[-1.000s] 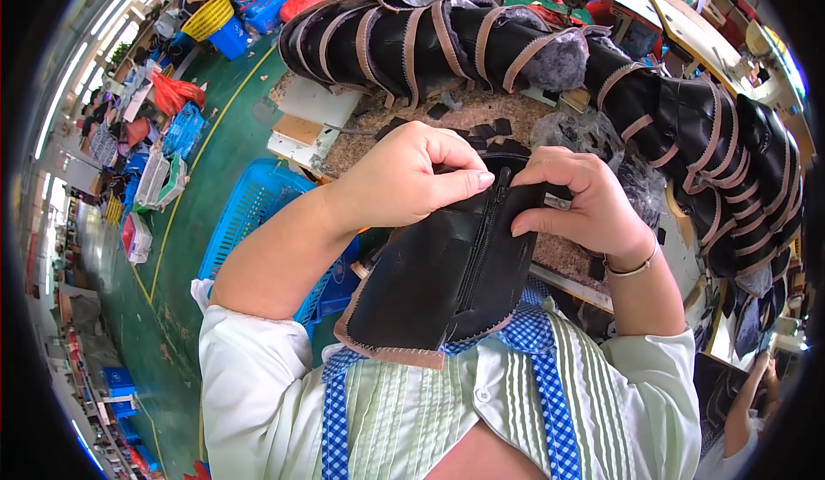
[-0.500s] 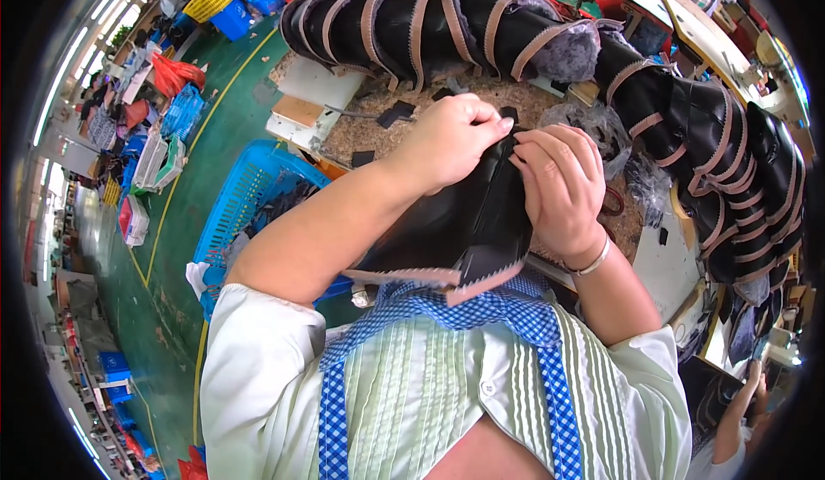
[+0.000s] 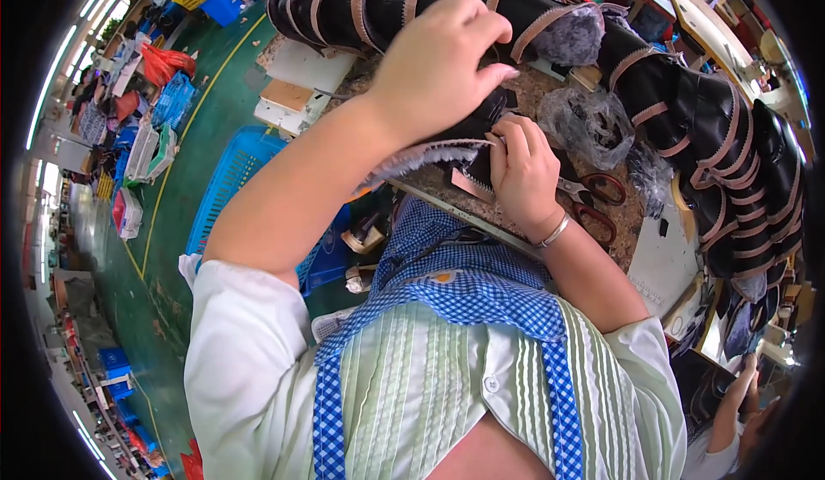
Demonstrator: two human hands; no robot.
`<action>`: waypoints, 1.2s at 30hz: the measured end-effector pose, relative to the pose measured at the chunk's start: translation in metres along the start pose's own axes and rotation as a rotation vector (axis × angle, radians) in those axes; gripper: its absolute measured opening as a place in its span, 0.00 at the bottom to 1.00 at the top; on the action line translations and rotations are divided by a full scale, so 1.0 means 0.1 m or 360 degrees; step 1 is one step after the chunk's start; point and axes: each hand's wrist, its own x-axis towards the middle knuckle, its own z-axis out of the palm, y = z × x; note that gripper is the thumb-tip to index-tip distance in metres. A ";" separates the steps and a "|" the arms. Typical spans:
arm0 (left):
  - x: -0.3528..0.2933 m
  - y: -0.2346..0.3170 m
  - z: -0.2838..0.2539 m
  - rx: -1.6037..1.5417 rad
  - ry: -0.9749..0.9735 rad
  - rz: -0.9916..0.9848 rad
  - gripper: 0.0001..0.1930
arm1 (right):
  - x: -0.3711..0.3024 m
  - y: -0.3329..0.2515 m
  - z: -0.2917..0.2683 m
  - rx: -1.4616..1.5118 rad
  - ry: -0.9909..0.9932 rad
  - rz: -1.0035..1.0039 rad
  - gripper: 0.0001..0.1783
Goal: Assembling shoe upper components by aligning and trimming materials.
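A black leather boot upper [image 3: 421, 160] with grey fleecy lining and a pinkish zigzag-cut edge lies bent on the bench, partly covered by my hands. Its lower end is gripped by my right hand [image 3: 524, 171], fingers bent over the leather. Above it my left hand [image 3: 447, 67] is lifted, thumb stretched apart from the curled fingers, and I see nothing between them. Scissors [image 3: 593, 201] with dark red handles rest on the bench just beyond my right hand.
Rows of black boot uppers [image 3: 339, 12] line the bench's far side and right [image 3: 722, 136]. Crumpled clear plastic [image 3: 589, 128] lies behind the scissors. A blue basket [image 3: 232, 175] stands left of the bench. Another person's arm [image 3: 735, 403] shows at lower right.
My left hand has let go of the upper and risen away from it. The upper has moved from near my apron onto the bench, folding over and showing its lining. The scissors have come into sight.
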 end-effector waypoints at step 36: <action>-1.74 0.27 0.21 -0.0563 -0.0048 -0.1091 0.11 | -0.05 -0.19 0.37 0.0693 -0.0755 0.0709 0.08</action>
